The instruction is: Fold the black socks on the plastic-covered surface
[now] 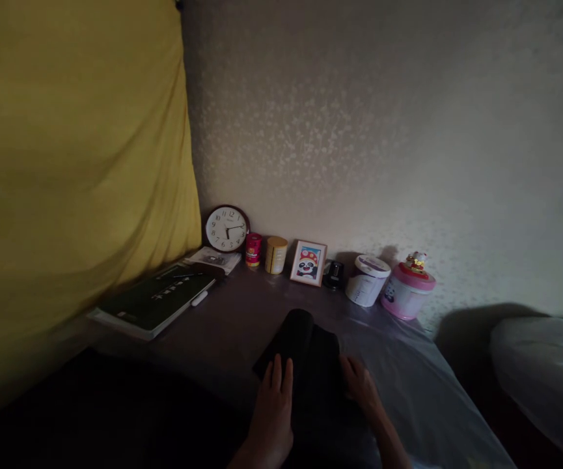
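Observation:
A black item, too dark to make out and folded or rolled along its upper left part, lies on the table in front of me. My left hand rests flat on its left side, palm down, with the fingers pointing away from me. At its right edge, my right hand has its fingers curled on the black material, gripping it. The lower end of the item fades into shadow.
Along the wall stand a clock, a red can, a yellow can, a framed panda picture, a white tub and a pink-lidded tub. A green book lies at left, beside a yellow curtain.

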`<action>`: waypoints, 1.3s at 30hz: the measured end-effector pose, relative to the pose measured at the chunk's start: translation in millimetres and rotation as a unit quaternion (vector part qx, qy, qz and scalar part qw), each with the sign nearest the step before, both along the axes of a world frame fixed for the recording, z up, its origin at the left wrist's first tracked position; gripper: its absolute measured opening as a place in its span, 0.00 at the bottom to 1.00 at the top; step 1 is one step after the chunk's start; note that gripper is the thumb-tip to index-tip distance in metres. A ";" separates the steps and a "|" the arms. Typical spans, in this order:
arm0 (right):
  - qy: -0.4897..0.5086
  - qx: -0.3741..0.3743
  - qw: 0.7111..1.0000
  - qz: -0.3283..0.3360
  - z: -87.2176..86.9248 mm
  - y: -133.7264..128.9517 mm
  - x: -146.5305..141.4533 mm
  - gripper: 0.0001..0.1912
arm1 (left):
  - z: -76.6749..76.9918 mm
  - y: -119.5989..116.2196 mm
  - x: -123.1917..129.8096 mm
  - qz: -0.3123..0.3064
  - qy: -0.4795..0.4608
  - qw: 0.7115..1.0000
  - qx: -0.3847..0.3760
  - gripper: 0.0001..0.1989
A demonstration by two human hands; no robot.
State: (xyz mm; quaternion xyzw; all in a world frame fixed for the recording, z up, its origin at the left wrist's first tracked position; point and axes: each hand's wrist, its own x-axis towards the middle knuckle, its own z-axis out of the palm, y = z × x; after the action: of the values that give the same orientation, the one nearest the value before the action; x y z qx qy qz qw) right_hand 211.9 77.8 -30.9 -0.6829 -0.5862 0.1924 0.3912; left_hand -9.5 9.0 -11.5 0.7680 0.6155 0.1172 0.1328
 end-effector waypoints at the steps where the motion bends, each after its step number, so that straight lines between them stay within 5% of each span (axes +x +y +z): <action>1: 0.000 -0.005 1.000 0.001 0.4 -3.0 -3.4 0.17 | 0.7 -0.2 -0.9 -0.003 -0.002 1.000 0.001 0.47; 11: 0.016 0.007 1.000 -0.011 10.9 -8.3 -19.8 0.19 | 1.2 -1.7 -3.5 0.003 -0.011 1.000 -0.010 0.46; 20: -0.072 0.019 0.997 -0.014 30.2 -14.4 -27.8 0.14 | 5.4 -3.1 -2.3 0.001 -0.009 1.000 -0.024 0.47; 30: -0.070 -0.026 0.997 0.031 49.2 3.3 -26.6 0.16 | 8.0 -1.9 -2.2 0.007 0.004 0.999 -0.051 0.47; 39: 0.197 -0.038 0.974 0.101 75.5 17.0 -60.8 0.20 | -7.0 1.2 2.3 0.018 0.005 1.000 -0.016 0.44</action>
State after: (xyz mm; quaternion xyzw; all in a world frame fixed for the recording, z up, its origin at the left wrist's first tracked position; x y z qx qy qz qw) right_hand 151.1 94.8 44.6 -0.5831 -0.5560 0.3835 0.4514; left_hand -7.2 10.2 -18.5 0.7554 0.6314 0.1058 0.1396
